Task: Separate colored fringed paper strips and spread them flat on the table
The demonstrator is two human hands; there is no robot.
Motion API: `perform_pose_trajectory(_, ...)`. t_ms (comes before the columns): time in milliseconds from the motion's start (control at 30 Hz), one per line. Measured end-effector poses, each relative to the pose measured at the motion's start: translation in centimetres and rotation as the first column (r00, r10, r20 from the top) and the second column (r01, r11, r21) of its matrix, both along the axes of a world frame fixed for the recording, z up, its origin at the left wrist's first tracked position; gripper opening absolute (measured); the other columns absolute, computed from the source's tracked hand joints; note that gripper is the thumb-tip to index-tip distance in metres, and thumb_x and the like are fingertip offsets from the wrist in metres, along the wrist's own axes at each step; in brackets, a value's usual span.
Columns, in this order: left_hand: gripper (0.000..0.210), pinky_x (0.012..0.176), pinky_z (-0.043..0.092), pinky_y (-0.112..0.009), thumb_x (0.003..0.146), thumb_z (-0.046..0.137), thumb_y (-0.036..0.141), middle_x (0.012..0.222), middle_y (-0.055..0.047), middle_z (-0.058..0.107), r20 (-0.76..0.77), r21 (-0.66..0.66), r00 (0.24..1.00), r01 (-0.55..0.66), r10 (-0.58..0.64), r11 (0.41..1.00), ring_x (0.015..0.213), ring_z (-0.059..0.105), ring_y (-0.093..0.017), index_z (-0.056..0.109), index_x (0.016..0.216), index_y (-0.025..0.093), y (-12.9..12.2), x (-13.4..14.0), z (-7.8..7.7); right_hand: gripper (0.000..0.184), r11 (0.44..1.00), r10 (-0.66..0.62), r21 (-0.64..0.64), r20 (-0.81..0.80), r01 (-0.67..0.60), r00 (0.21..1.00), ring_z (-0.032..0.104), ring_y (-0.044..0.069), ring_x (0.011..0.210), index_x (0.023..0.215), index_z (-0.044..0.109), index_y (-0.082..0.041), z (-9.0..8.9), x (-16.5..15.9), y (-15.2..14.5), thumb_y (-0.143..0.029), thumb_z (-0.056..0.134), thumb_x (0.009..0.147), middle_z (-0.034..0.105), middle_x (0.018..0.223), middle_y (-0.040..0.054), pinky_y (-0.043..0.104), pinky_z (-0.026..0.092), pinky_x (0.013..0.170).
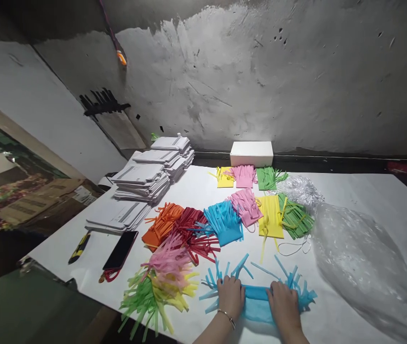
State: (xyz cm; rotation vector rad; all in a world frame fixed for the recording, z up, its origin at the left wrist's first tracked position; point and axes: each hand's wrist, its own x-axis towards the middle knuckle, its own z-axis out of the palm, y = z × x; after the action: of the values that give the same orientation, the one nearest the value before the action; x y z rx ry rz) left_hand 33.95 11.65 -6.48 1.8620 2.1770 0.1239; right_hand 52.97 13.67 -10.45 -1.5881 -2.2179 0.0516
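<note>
A blue tissue-paper tassel sheet with fringed strips at both ends lies on the white table near its front edge. Along its upper part runs a darker, folded or rolled band. My left hand, with a bracelet at the wrist, is closed over the left side of the sheet. On the other side my right hand grips it the same way, fingers curled over the paper. Fringe fans out beyond both hands. Just above lie a folded blue tassel and a yellow one; pink tassel strips spread to the left.
Stacks of white packets stand at the back left. A phone and a yellow-black cutter lie at the left. A white box sits by the wall. Clear plastic bag covers the right. More tassels, orange and green, lie mid-table.
</note>
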Motion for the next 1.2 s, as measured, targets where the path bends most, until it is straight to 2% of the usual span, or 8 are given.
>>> perform_pose_trajectory(133, 0.025, 0.093, 0.036, -0.058, 0.09, 0.049, 0.025, 0.094, -0.01, 0.072, -0.001, -0.008, 1.0, 0.003, -0.003, 1.0, 0.1, 0.061, -0.034, 0.073, 0.088, 0.018, 0.5, 0.1, 0.1, 0.019, 0.985, 0.154, 0.085, -0.077, -0.148, 0.985, 0.059, 0.024, 0.096, 0.095, 0.062, -0.025, -0.3, -0.7, -0.4, -0.014, 0.048, 0.09, 0.068, 0.097, 0.0037, 0.047, 0.029, 0.098)
perform_pose_trajectory(233, 0.023, 0.093, 0.036, -0.057, 0.089, 0.051, 0.026, 0.094, -0.011, 0.072, 0.0, 0.003, 1.0, 0.007, -0.007, 1.0, 0.099, 0.061, -0.033, 0.072, 0.086, 0.018, 0.5, -0.1, 0.1, 0.017, 0.948, 0.305, 0.125, -0.11, -0.292, 0.946, 0.058, 0.019, 0.084, 0.085, 0.061, -0.028, -1.0, -1.6, -0.6, -0.015, 0.051, 0.088, 0.065, 0.083, -0.0031, 0.04, 0.03, 0.098)
perform_pose_trajectory(367, 0.015, 0.102, 0.029, -0.054, 0.088, 0.057, 0.027, 0.107, -0.006, 0.069, 0.012, 0.116, 0.996, 0.081, -0.083, 0.99, 0.106, 0.057, -0.028, 0.068, 0.098, 0.022, -0.7, -0.4, -0.6, 0.023, 0.934, 0.349, 0.141, -0.148, -0.329, 0.925, 0.054, 0.018, 0.074, 0.075, 0.059, -0.026, -1.5, -2.0, -0.7, -0.012, 0.047, 0.09, 0.06, 0.072, -0.003, 0.038, 0.031, 0.093)
perform_pose_trajectory(533, 0.005, 0.108, 0.017, -0.047, 0.091, 0.059, 0.022, 0.098, 0.002, 0.067, -0.067, 0.463, 0.943, 0.32, -0.327, 0.827, 0.101, 0.055, -0.021, 0.062, 0.09, 0.025, -2.1, -0.2, -2.9, 0.019, 0.942, 0.333, 0.113, -0.206, -0.316, 0.92, 0.054, 0.018, 0.079, 0.083, 0.059, -0.026, -1.2, -1.8, -0.9, -0.015, 0.045, 0.092, 0.061, 0.081, -0.0021, 0.037, 0.032, 0.09)
perform_pose_trajectory(667, 0.01, 0.105, 0.019, -0.044, 0.092, 0.06, 0.021, 0.085, 0.003, 0.065, -0.105, 0.537, 0.935, 0.341, -0.34, 0.771, 0.092, 0.054, -0.018, 0.06, 0.082, 0.024, -2.0, -0.2, -4.0, 0.012, 0.945, 0.325, 0.103, -0.183, -0.311, 0.928, 0.055, 0.02, 0.084, 0.093, 0.06, -0.026, -1.2, -2.0, -1.2, -0.019, 0.052, 0.089, 0.062, 0.089, -0.0001, 0.038, 0.034, 0.088)
perform_pose_trajectory(800, 0.011, 0.105, 0.02, -0.044, 0.091, 0.062, 0.022, 0.078, 0.004, 0.063, -0.125, 0.575, 0.902, 0.406, -0.414, 0.711, 0.086, 0.053, -0.017, 0.06, 0.08, 0.023, -2.2, -1.1, -4.4, 0.014, 0.935, 0.347, 0.129, -0.134, -0.331, 0.928, 0.054, 0.019, 0.077, 0.081, 0.058, -0.026, -1.8, -1.5, -1.3, -0.015, 0.053, 0.088, 0.06, 0.077, -0.0019, 0.037, 0.035, 0.086)
perform_pose_trajectory(1000, 0.009, 0.106, 0.019, -0.044, 0.087, 0.068, 0.02, 0.08, 0.005, 0.065, -0.052, 0.54, 0.924, 0.345, -0.378, 0.768, 0.09, 0.054, -0.017, 0.063, 0.081, 0.025, -3.1, -2.4, -4.9, 0.019, 0.946, 0.31, 0.139, -0.111, -0.294, 0.944, 0.058, 0.019, 0.086, 0.091, 0.061, -0.029, -2.1, 1.3, -1.6, -0.014, 0.049, 0.09, 0.065, 0.085, -0.003, 0.04, 0.036, 0.095)
perform_pose_trajectory(1200, 0.011, 0.102, 0.028, -0.045, 0.088, 0.061, 0.018, 0.095, 0.002, 0.067, 0.13, 0.324, 0.982, 0.09, -0.139, 0.942, 0.099, 0.056, -0.02, 0.066, 0.084, 0.026, -3.1, -1.3, -2.6, 0.019, 0.989, 0.137, 0.064, -0.049, -0.134, 0.989, 0.06, 0.023, 0.091, 0.087, 0.062, -0.03, -1.7, 1.2, -1.4, -0.016, 0.05, 0.092, 0.066, 0.092, 0.0003, 0.046, 0.036, 0.091)
